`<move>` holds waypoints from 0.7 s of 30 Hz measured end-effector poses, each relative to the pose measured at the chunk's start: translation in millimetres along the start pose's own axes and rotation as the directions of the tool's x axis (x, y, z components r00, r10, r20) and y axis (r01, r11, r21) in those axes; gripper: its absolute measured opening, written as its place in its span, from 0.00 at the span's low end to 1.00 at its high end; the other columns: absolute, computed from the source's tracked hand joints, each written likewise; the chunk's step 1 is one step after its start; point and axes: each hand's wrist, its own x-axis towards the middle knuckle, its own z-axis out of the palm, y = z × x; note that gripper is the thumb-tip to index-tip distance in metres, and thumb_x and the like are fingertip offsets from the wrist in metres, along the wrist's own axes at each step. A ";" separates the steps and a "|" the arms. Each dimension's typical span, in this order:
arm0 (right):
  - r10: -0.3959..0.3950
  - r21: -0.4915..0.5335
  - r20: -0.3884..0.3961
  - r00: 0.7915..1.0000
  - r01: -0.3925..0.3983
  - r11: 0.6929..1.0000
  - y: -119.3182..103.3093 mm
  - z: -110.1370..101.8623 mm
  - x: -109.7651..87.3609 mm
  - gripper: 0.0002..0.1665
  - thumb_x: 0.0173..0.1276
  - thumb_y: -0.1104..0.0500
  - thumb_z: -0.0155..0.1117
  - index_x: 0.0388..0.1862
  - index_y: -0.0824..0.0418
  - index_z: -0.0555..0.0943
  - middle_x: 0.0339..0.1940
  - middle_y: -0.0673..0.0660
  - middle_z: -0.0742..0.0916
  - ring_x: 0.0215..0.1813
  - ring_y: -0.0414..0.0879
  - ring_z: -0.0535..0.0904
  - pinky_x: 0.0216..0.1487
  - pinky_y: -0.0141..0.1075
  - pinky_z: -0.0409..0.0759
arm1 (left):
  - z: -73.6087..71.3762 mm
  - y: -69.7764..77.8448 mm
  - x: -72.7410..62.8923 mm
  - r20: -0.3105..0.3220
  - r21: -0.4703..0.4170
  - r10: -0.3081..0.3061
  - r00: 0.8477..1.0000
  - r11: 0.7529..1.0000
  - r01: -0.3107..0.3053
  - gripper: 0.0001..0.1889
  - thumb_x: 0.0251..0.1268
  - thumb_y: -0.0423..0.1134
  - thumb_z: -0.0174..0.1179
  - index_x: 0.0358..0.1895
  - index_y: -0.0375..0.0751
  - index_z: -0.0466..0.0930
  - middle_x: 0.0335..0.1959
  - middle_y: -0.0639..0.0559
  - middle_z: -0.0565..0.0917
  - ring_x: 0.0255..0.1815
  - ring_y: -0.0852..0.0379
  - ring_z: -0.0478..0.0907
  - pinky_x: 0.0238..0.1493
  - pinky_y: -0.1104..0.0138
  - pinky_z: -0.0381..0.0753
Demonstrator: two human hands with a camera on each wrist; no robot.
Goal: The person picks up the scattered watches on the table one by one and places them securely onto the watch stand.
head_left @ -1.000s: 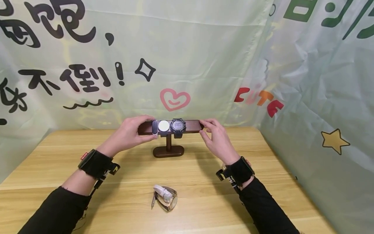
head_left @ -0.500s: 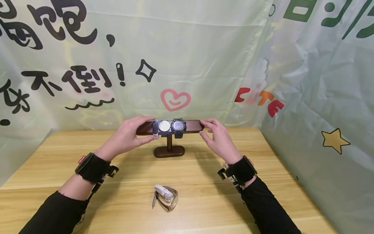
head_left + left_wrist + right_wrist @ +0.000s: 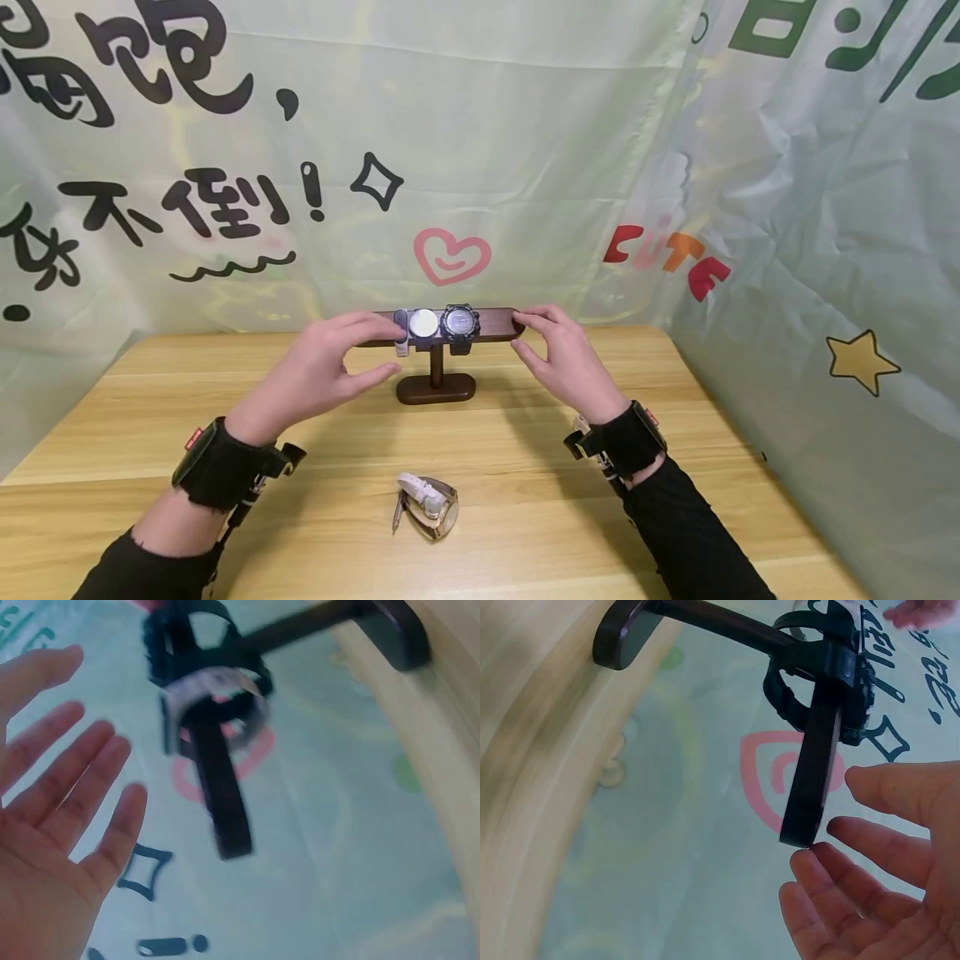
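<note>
A dark wooden watch stand [image 3: 437, 388] is upright near the back of the table. Its bar carries a black digital watch [image 3: 460, 322], a watch with a bright round face [image 3: 423, 323] and, leftmost, a slim light-strapped watch [image 3: 402, 346]. My left hand [image 3: 318, 367] is beside the bar's left part, thumb and fingers spread; the left wrist view shows it apart from the stand, holding nothing. My right hand [image 3: 566, 358] is at the bar's right end. In the right wrist view its relaxed fingertips [image 3: 801, 859] are right at that end, the thumb off the bar.
On the wooden table [image 3: 322, 517], nearer me, lie a white-strapped watch [image 3: 423, 493] and a gold-rimmed watch [image 3: 447, 518], close together. Printed cloth [image 3: 525, 167] hangs behind the table and along its right side.
My left hand has let go of the slim watch and drawn back toward me and left, its fingers opening. My right hand stays at the bar's right end.
</note>
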 end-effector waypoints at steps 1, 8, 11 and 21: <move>-0.002 -0.002 0.003 1.000 0.002 1.000 -1.4 -0.7 -0.3 0.26 0.80 0.57 0.68 0.73 0.64 0.80 0.68 0.63 0.82 0.66 0.58 0.81 0.62 0.50 0.83 | 0.0 4.6 -1.1 0.007 -0.002 0.027 1.000 1.000 -0.027 0.19 0.59 0.33 0.79 0.54 0.40 0.89 0.52 0.49 0.92 0.52 0.51 0.90 0.50 0.62 0.92; -0.034 -0.008 0.039 0.999 0.034 0.999 -13.4 -6.1 -2.6 0.23 0.79 0.56 0.70 0.68 0.64 0.84 0.64 0.62 0.85 0.62 0.57 0.83 0.58 0.49 0.84 | 5.0 34.9 -8.0 0.112 -0.001 0.154 0.982 0.988 -0.155 0.14 0.59 0.35 0.80 0.48 0.46 0.91 0.44 0.55 0.92 0.43 0.61 0.88 0.47 0.68 0.91; -0.050 -0.004 0.056 0.997 0.050 0.999 -18.7 -8.7 -4.9 0.23 0.79 0.55 0.70 0.67 0.62 0.85 0.62 0.60 0.86 0.60 0.55 0.85 0.57 0.48 0.86 | 8.0 46.0 -9.1 0.198 -0.006 0.180 0.964 0.983 -0.182 0.13 0.60 0.37 0.80 0.48 0.48 0.91 0.44 0.57 0.92 0.45 0.62 0.88 0.50 0.68 0.91; -0.137 -0.038 0.137 0.981 0.143 0.989 -44.2 -16.6 -14.5 0.18 0.77 0.52 0.72 0.62 0.56 0.88 0.57 0.53 0.89 0.53 0.49 0.90 0.52 0.44 0.90 | 26.0 68.8 -15.4 0.524 -0.030 0.109 0.845 0.994 -0.110 0.12 0.64 0.39 0.78 0.49 0.50 0.91 0.44 0.59 0.91 0.46 0.64 0.87 0.50 0.71 0.89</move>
